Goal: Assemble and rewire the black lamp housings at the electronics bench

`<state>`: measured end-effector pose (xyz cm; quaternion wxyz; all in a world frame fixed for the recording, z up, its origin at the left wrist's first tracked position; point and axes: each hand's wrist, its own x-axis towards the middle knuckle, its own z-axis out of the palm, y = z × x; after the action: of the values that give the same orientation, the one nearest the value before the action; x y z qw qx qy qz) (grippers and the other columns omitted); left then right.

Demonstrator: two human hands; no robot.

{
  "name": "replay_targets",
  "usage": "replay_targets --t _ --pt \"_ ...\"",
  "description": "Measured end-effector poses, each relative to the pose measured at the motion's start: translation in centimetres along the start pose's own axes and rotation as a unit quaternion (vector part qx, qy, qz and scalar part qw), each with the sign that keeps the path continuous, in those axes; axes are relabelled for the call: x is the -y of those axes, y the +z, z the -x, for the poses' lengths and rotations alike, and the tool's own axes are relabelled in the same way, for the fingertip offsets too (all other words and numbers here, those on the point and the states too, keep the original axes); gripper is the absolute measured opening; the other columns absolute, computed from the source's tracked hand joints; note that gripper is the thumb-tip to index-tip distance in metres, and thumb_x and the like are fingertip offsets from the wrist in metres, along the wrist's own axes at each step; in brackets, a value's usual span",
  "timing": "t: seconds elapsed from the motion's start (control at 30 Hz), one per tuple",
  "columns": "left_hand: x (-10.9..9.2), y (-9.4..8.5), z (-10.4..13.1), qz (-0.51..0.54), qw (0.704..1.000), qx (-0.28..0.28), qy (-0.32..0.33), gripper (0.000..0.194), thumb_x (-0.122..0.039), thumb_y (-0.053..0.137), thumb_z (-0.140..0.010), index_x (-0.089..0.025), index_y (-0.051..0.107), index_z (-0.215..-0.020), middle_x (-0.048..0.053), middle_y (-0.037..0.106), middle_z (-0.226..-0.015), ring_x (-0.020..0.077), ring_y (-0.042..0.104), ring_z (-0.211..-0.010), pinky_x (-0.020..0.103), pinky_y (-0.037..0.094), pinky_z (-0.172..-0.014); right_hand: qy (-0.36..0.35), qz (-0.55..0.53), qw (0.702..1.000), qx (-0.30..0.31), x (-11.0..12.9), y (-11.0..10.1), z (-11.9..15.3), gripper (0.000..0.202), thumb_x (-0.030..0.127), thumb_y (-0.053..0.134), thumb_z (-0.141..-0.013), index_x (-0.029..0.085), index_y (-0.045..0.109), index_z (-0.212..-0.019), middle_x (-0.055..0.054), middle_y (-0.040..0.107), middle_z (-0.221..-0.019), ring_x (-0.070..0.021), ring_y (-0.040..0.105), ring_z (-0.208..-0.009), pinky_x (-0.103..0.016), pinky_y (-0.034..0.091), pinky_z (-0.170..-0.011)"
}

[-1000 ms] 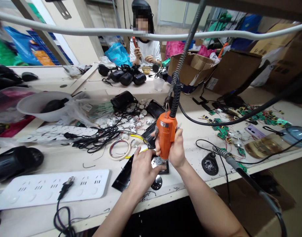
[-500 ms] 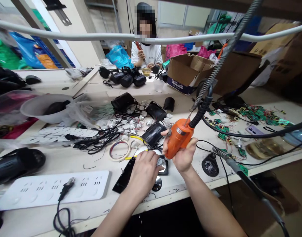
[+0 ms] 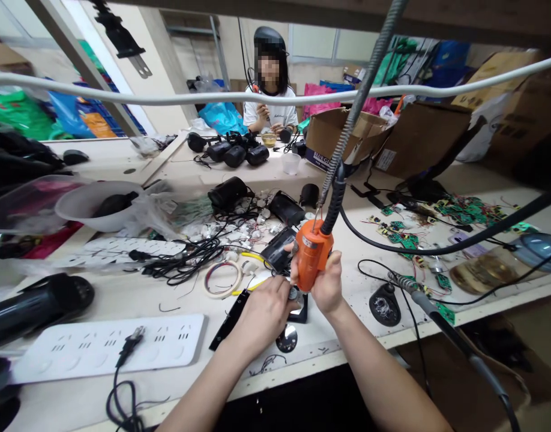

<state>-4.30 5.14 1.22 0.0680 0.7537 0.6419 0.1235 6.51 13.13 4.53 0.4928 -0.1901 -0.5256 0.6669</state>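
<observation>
My right hand [image 3: 328, 287] is wrapped round an orange electric screwdriver [image 3: 312, 255], which hangs from a coiled spring [image 3: 347, 123]. The screwdriver's lower end is over a black plastic housing [image 3: 229, 321]; its tip is hidden. Closed fingers of my left hand [image 3: 267, 309] hold this housing on the bench, near a small round metal part [image 3: 294, 294] in it. Just below the fingertips lies a dark round disc with a shiny face [image 3: 287, 338]. Behind my hands are another black housing [image 3: 278, 249] and a roll of tape [image 3: 221, 279].
A white power strip [image 3: 117, 345] with a plug on it lies at left. To the right are a soldering iron [image 3: 431, 309], a black dish [image 3: 385, 305] and green circuit boards [image 3: 408, 242]. Black cables [image 3: 189, 255] lie mid-bench. A co-worker [image 3: 270, 111] sits opposite.
My right hand has brought the electric screwdriver left, and it now stands more upright over the housing. My left hand keeps its hold. The view has shifted slightly.
</observation>
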Motion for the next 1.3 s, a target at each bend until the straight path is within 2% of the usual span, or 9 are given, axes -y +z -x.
replay_targets --t 0.23,0.53,0.7,0.77,0.8,0.93,1.03,1.13,1.3 --pt "0.1 0.6 0.4 0.037 0.999 -0.017 -0.022 0.009 -0.023 0.055 -0.092 -0.015 0.057 -0.095 0.009 0.061 -0.095 0.0264 0.058 -0.092 0.041 0.053 -0.083 -0.008 -0.064 0.998 -0.004 1.8 0.1 2.1 0.079 0.092 0.046 -0.070 0.018 0.069 -0.089 0.001 0.054 -0.050 -0.0153 0.048 -0.042 -0.028 0.044 -0.041" --pt "0.1 0.5 0.4 0.062 0.998 -0.030 -0.014 0.011 -0.019 0.047 -0.093 -0.016 0.057 -0.092 0.009 0.060 -0.092 0.0257 0.058 -0.089 0.040 0.052 -0.080 0.006 -0.068 0.998 0.005 0.9 0.0 3.4 0.076 0.091 0.050 -0.070 0.019 0.069 -0.085 0.001 0.054 -0.047 -0.0157 0.047 -0.039 -0.029 0.043 -0.039" --pt "1.3 -0.4 1.1 0.221 0.963 -0.134 -0.074 0.017 -0.028 0.057 -0.090 -0.018 0.061 -0.103 0.009 0.065 -0.102 0.0266 0.058 -0.099 0.043 0.048 -0.090 -0.024 -0.061 0.998 -0.026 1.9 0.2 3.4 0.078 0.091 0.047 -0.070 0.019 0.071 -0.088 0.000 0.057 -0.049 -0.0137 0.045 -0.037 -0.025 0.038 -0.036" --pt "2.1 -0.9 1.9 0.340 0.914 -0.184 -0.122 0.024 -0.033 0.061 -0.088 -0.020 0.063 -0.108 0.008 0.067 -0.107 0.0263 0.059 -0.105 0.043 0.046 -0.095 -0.036 -0.054 0.997 -0.051 2.5 -0.1 3.4 0.080 0.092 0.045 -0.070 0.020 0.071 -0.091 -0.001 0.058 -0.050 -0.0151 0.047 -0.038 -0.026 0.040 -0.036" --pt "2.5 -1.2 2.3 0.417 0.873 -0.204 -0.150 0.028 -0.035 0.063 -0.087 -0.021 0.063 -0.110 0.008 0.067 -0.110 0.0254 0.059 -0.107 0.042 0.046 -0.097 -0.039 -0.047 0.996 -0.067 2.8 -0.4 3.3 0.080 0.093 0.043 -0.070 0.020 0.071 -0.091 -0.001 0.058 -0.051 -0.0158 0.049 -0.039 -0.027 0.041 -0.036" --pt "3.9 -1.8 4.2 0.700 0.631 -0.238 -0.236 0.041 -0.031 0.075 -0.075 -0.020 0.063 -0.113 0.008 0.069 -0.118 0.0216 0.063 -0.110 0.031 0.049 -0.094 -0.062 0.016 0.987 -0.150 2.5 -2.0 2.3 0.079 0.092 0.039 -0.071 0.020 0.069 -0.089 -0.001 0.058 -0.053 -0.0168 0.051 -0.041 -0.029 0.044 -0.038" --pt "4.4 -1.8 5.1 0.785 0.498 -0.254 -0.266 0.043 -0.017 0.078 -0.067 -0.018 0.067 -0.108 0.007 0.071 -0.117 0.0187 0.064 -0.112 0.026 0.049 -0.097 -0.078 0.060 0.967 -0.234 1.5 -3.3 1.3 0.080 0.092 0.041 -0.070 0.017 0.065 -0.090 -0.001 0.059 -0.055 -0.0176 0.054 -0.045 -0.030 0.045 -0.042" --pt "4.3 -1.6 5.4 0.817 0.432 -0.256 -0.285 0.041 -0.009 0.072 -0.068 -0.017 0.067 -0.108 0.007 0.072 -0.117 0.0173 0.065 -0.113 0.025 0.050 -0.099 -0.104 0.099 0.951 -0.274 0.7 -4.4 0.7 0.077 0.089 0.045 -0.072 0.016 0.063 -0.090 -0.002 0.061 -0.060 -0.0178 0.056 -0.049 -0.030 0.045 -0.046" --pt "3.8 -1.8 5.4 0.835 0.397 -0.242 -0.295 0.036 -0.003 0.065 -0.071 -0.016 0.066 -0.105 0.010 0.073 -0.115 0.0185 0.068 -0.110 0.026 0.053 -0.097 -0.131 0.172 0.931 -0.293 0.8 -6.0 0.6 0.077 0.089 0.039 -0.076 0.016 0.062 -0.085 -0.004 0.064 -0.066 -0.0200 0.061 -0.057 -0.034 0.050 -0.058"
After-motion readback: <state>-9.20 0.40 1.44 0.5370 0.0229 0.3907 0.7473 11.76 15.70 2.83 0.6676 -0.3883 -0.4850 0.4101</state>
